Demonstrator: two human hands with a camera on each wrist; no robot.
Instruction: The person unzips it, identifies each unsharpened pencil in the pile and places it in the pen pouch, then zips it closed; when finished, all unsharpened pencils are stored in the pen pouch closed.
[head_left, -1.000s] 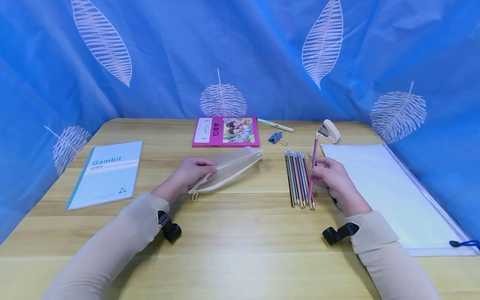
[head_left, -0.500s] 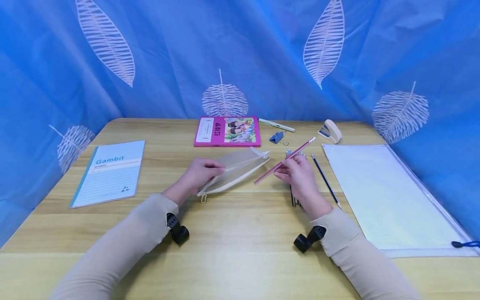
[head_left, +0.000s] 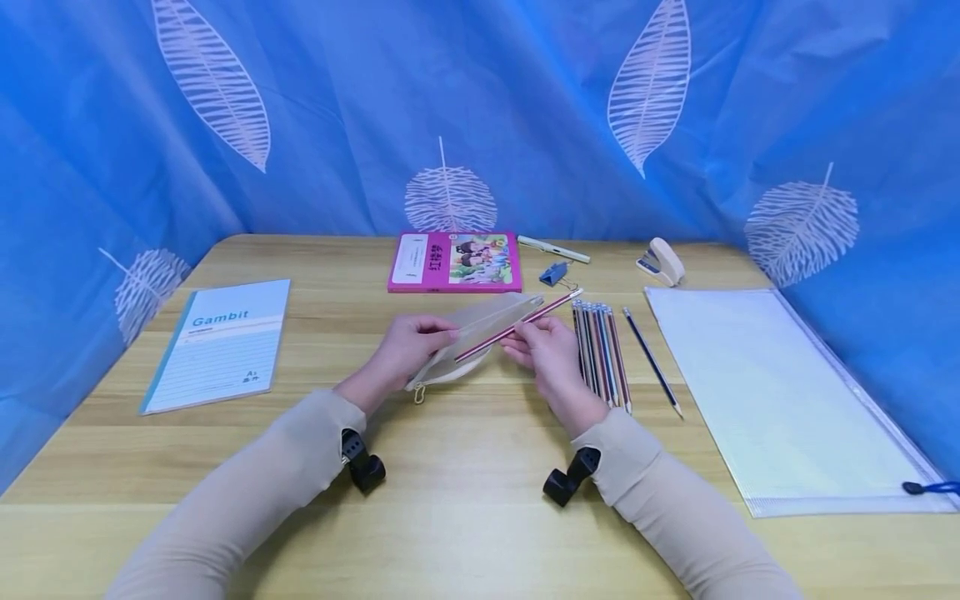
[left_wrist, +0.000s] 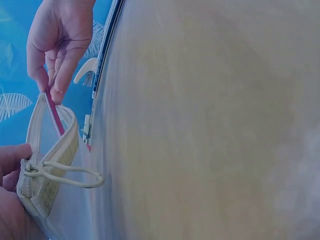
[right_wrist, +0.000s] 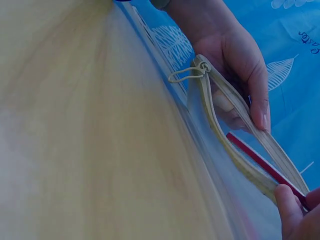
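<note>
My left hand (head_left: 412,346) grips one edge of a translucent zippered pouch (right_wrist: 210,110) by its left end, and the pouch's mouth gapes. A cord loop (left_wrist: 75,175) hangs from the zip end. Between thumb and fingers my right hand (head_left: 543,354) pinches a red-and-white striped pencil (head_left: 558,302), slanted across the pouch's mouth. In the right wrist view the pencil's lower end lies within the opening. To the right of that hand lies a row of several pencils (head_left: 600,354). A single dark pencil (head_left: 652,362) lies apart, further right.
A pink book (head_left: 453,265), a pale green pen (head_left: 553,249), a blue binder clip (head_left: 553,273) and a white stapler (head_left: 662,262) lie along the back. A blue notebook (head_left: 217,346) is at left; a white zip folder (head_left: 787,392) covers the right side.
My right hand has lifted the striped pencil from beside the row and carried it left to the pouch, tilting it. The left hand and pouch have shifted slightly right.
</note>
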